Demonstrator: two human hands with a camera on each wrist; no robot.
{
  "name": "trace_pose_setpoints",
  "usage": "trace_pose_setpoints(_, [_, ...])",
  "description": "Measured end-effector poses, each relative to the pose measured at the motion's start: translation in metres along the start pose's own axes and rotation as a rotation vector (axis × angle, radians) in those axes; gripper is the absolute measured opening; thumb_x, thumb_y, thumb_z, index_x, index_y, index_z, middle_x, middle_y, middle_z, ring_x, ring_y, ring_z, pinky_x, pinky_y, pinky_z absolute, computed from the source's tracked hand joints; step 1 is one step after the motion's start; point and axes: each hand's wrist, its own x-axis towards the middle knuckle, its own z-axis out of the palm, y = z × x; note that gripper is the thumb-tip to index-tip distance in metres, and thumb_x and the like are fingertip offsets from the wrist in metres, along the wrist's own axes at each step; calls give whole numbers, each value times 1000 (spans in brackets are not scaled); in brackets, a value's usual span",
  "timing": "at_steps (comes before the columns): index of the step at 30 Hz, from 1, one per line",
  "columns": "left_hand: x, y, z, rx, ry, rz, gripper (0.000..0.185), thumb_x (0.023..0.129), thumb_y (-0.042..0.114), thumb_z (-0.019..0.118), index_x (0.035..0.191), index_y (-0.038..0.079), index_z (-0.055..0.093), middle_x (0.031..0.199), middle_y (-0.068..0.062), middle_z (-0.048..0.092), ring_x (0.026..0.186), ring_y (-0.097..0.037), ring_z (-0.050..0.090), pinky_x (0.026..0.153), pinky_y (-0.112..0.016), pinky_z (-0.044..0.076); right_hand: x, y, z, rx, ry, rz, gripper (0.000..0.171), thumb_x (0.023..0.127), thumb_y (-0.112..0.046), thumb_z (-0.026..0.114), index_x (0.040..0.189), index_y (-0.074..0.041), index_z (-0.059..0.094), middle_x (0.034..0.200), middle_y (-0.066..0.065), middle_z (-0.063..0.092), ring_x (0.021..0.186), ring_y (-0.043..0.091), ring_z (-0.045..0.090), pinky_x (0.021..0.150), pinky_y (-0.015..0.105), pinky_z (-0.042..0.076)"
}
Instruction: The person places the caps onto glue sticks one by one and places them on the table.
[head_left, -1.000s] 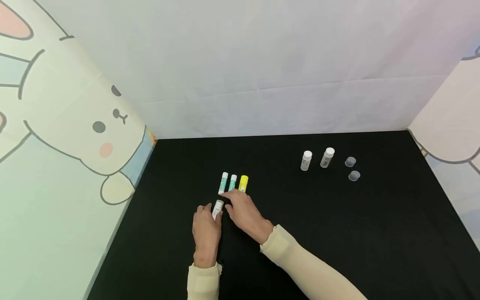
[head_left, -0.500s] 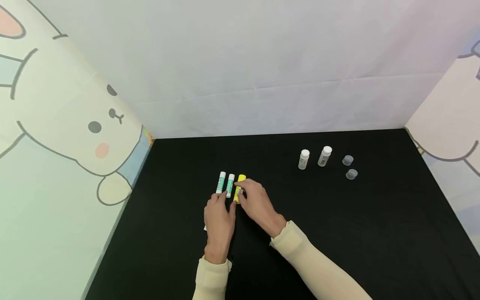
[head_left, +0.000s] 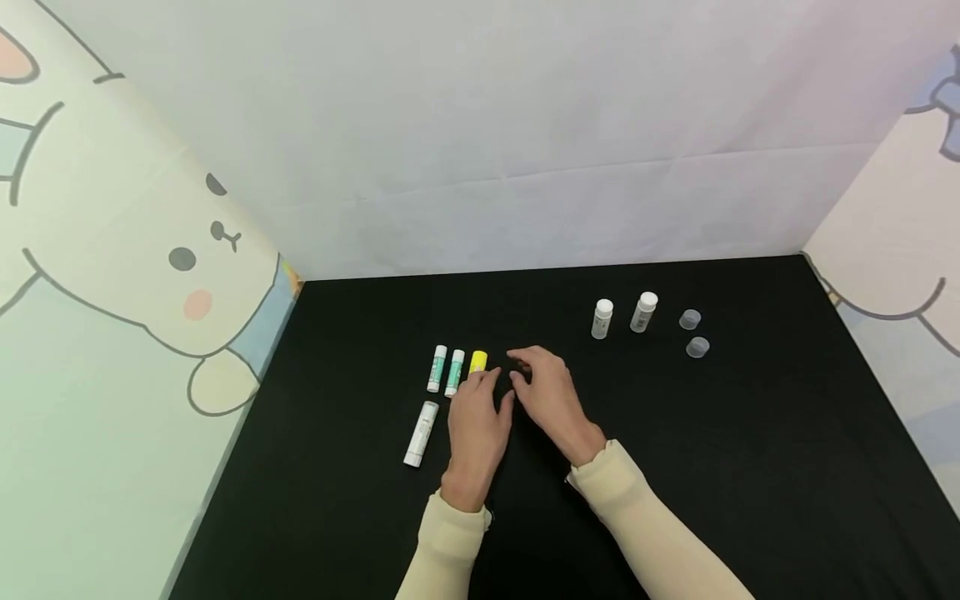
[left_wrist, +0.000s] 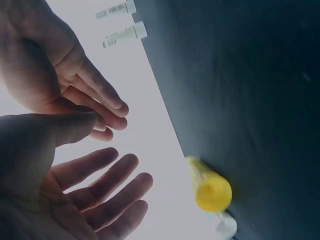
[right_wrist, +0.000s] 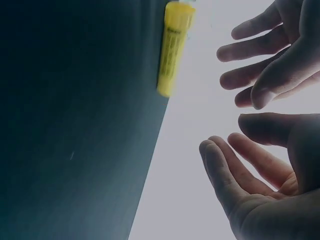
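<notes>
On the black mat: yellow tube (head_left: 478,362) lies just beyond left hand (head_left: 477,425) fingertips.
Right hand (head_left: 550,397): beside it, apart.
Fingers: both hands' spread, empty.

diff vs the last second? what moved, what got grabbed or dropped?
Both hands let go. The left hand released the white tube, now lying alone on the black table. The right hand let go of the yellow tube and shifted right, open. The two green tubes, two bottles and two caps stayed put.
</notes>
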Motion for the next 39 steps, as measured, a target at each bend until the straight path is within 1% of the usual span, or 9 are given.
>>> trace_pose_setpoints(3, [3,5,4,-3,-13,21,36,95,19,82,126,1,74,119,-14,72,105,-31,71,91,-47,59,0,6,-6,-1,23,13,32,95,3,74,127,-1,74,122,16,72,105,31,72,89,48,61])
trace_pose_setpoints(8, [6,10,10,-11,-27,38,36,96,19,81,127,1,74,119,-14,72,106,-31,71,93,-46,59,-1,13,-16,1,49,28,31,95,3,73,126,0,74,123,17,72,105,33,73,88,49,61])
trace_pose_setpoints(13, [8,12,13,-19,-34,34,36,96,20,81,126,2,74,120,-13,72,107,-31,71,92,-46,58,-3,19,-23,-6,76,35,31,95,3,74,126,1,74,123,19,72,106,34,73,88,50,61])
trace_pose_setpoints(16, [8,13,14,-26,-46,27,36,96,20,81,127,2,74,120,-14,71,108,-31,70,94,-46,58,-4,23,-26,-13,84,47,32,95,3,74,127,1,74,124,20,72,107,35,73,89,51,61])
trace_pose_setpoints(22, [12,15,17,-8,-55,39,37,97,21,80,129,2,73,121,-13,71,108,-30,70,95,-45,57,-5,30,-34,-21,102,70,31,96,3,73,127,2,73,124,20,72,109,37,72,91,53,60])
trace_pose_setpoints(33, [18,22,18,-12,-77,49,37,98,22,78,130,3,73,124,-12,71,110,-29,69,94,-45,57,-7,42,-53,-52,173,101,29,96,4,71,125,4,73,123,24,72,108,40,73,92,54,59])
trace_pose_setpoints(39, [23,29,19,-11,-96,58,37,99,23,78,131,4,73,125,-11,71,110,-29,69,95,-43,57,-11,49,-64,-59,203,150,29,96,3,70,124,5,73,124,25,71,109,41,73,94,55,58])
